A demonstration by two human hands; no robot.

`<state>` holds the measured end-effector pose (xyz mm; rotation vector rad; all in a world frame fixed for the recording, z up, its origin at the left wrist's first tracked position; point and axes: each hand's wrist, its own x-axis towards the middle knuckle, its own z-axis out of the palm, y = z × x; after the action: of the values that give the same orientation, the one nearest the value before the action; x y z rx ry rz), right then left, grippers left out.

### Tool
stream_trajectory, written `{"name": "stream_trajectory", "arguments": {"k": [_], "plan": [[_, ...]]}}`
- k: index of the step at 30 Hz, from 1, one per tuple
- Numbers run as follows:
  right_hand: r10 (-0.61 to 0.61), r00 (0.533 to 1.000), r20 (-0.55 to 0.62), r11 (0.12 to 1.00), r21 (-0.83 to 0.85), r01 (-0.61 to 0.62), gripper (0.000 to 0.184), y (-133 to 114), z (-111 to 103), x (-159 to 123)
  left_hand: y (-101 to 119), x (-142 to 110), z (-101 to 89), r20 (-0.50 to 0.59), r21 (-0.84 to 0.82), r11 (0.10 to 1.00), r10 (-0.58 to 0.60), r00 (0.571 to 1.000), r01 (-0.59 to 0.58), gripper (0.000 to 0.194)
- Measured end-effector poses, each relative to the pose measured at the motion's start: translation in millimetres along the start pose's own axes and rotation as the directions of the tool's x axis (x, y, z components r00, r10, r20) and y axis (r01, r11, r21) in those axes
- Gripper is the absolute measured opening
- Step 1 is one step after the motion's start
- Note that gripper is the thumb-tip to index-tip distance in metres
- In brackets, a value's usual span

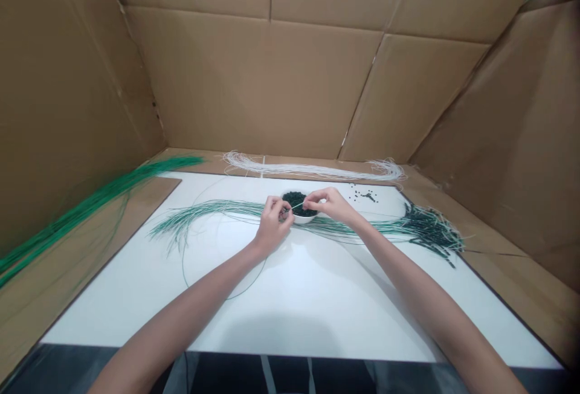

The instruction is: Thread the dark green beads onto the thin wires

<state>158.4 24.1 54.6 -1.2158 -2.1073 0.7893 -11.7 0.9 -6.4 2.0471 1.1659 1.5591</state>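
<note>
A white bowl (304, 220) holds many small dark green beads (295, 196). Over it, my left hand (273, 223) and my right hand (329, 203) are both closed in a pinch on a short stretch of thin light green strand (297, 205). Whether the strand is wire or thread I cannot tell, and any bead at the fingertips is too small to make out. A long bundle of green strands (217, 206) runs sideways behind my hands and past the bowl. Its right end is thick with dark beads (430, 229). One loose strand curves beneath my left forearm.
A white board (290, 309) covers the work surface. Loose dark beads (368, 196) lie behind the right hand. A white strand bundle (312, 170) lies at the back, and a bright green one (104, 197) at the left. Cardboard walls (254, 86) enclose the back and sides.
</note>
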Motion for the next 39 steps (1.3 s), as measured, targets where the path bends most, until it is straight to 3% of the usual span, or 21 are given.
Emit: {"name": "stream_trajectory", "arguments": {"k": [5,10,13,16,19,21,32,39], "plan": [[-0.030,0.998,-0.049,0.998,-0.059,0.027,0.020,-2.7,-1.9,0.9,3.8,4.2,-7.2,0.040,0.018,0.999,-0.028,0.999,0.028,0.006],[-0.053,0.993,-0.105,0.994,-0.097,0.042,0.020,-1.0,-2.8,2.6,4.7,17.3,-18.3,0.147,-0.033,0.979,-0.196,0.970,0.203,0.009],[-0.042,0.991,-0.125,0.995,-0.101,0.029,0.020,-1.2,-4.0,2.8,1.8,26.3,-24.3,0.310,-0.168,0.894,-0.351,0.883,0.415,0.013],[-0.019,0.992,-0.122,0.997,-0.081,0.009,0.022,-1.1,-5.1,2.9,-1.9,32.3,-28.5,0.479,-0.332,0.694,-0.459,0.748,0.638,0.017],[0.007,0.995,-0.100,0.997,-0.074,-0.015,0.022,0.0,-5.6,3.9,-4.3,35.3,-31.3,0.551,-0.424,0.514,-0.507,0.663,0.746,0.021],[0.010,0.996,-0.091,0.996,-0.084,-0.017,0.021,1.0,-5.6,4.8,-4.9,36.3,-32.6,0.569,-0.443,0.457,-0.521,0.636,0.771,0.021],[-0.017,0.996,-0.088,0.994,-0.112,0.007,0.024,10.5,-4.8,7.0,-6.4,37.8,-35.1,0.591,-0.478,0.412,-0.502,0.631,0.776,0.016],[-0.021,0.997,-0.075,0.992,-0.123,0.012,0.025,12.8,-6.1,8.6,-12.8,37.9,-36.6,0.643,-0.451,0.421,-0.459,0.614,0.787,0.024]]}}
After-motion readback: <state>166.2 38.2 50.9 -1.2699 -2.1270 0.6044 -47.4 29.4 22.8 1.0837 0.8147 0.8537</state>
